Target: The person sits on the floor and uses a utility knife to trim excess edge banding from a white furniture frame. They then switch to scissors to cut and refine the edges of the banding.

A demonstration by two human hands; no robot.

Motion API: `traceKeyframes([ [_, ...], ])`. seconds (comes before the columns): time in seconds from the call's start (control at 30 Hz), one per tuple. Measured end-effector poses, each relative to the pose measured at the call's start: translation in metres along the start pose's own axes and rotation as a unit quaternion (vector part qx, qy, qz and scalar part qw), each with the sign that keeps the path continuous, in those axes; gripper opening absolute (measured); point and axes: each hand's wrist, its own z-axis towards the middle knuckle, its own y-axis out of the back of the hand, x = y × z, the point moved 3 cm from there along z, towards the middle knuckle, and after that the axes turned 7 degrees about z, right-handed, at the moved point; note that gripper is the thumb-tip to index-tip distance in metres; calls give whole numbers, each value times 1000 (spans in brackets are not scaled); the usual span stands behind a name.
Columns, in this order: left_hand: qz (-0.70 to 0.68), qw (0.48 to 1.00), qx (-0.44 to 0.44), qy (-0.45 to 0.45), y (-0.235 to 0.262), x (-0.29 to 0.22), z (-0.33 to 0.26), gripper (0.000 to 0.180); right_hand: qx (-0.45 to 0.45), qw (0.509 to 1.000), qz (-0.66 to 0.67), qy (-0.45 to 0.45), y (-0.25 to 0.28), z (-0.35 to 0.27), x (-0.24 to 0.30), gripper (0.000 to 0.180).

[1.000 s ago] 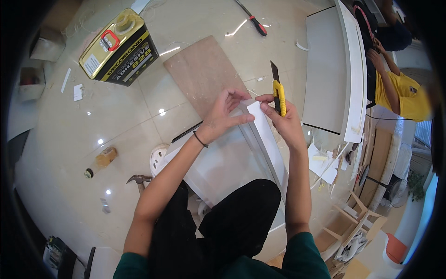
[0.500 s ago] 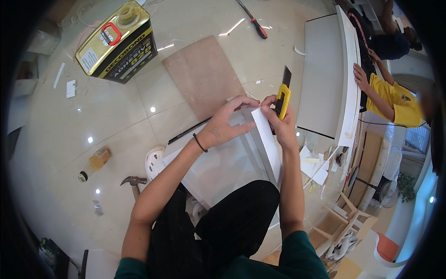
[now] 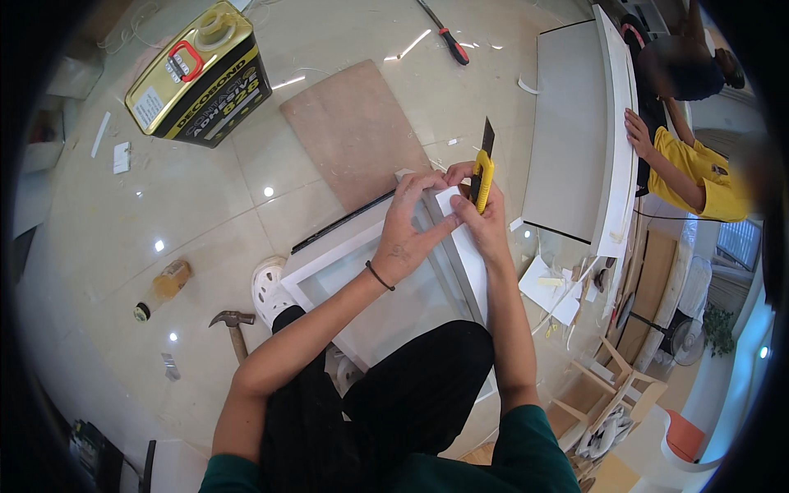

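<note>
Down on the glossy tiled floor, one white rectangular frame [image 3: 374,279] lies flat across the person's lap, its far corner under both hands; the right hand [image 3: 485,218] is closed around one yellow utility knife [image 3: 482,172], dark blade pointing up and away, while the left hand [image 3: 407,226] presses its curled fingers on the frame's corner, touching the right hand, a dark band at its wrist. Just beyond the frame lies one flat rectangular brown board [image 3: 353,131] with a matt surface. Farther off to the left stands one boxy yellow and black metal can [image 3: 201,78] with a red handle on top. One hammer [image 3: 234,329] with a wooden shaft and one small amber bottle [image 3: 163,287] lie near the left knee. One red-handled screwdriver [image 3: 448,37] lies at the top. To the right one large white panel [image 3: 575,123] is touched by another person's hand [image 3: 637,131] in a yellow sleeve
</note>
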Motion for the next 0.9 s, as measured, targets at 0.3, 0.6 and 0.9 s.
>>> traceKeyframes([
  [0.3, -102, 994, -27, 37, -4, 1, -5, 42, 14, 998, 41, 53, -7, 5, -2, 21],
  [0.6, -98, 994, -12, 48, -6, -4, -2, 40, 11, 997, -13, 71, -4, 8, -1, 15],
  [0.9, 115, 992, -30, -40, 31, -16, -3, 21, -54, 998, 28, 3, 3, -2, -8, 13],
])
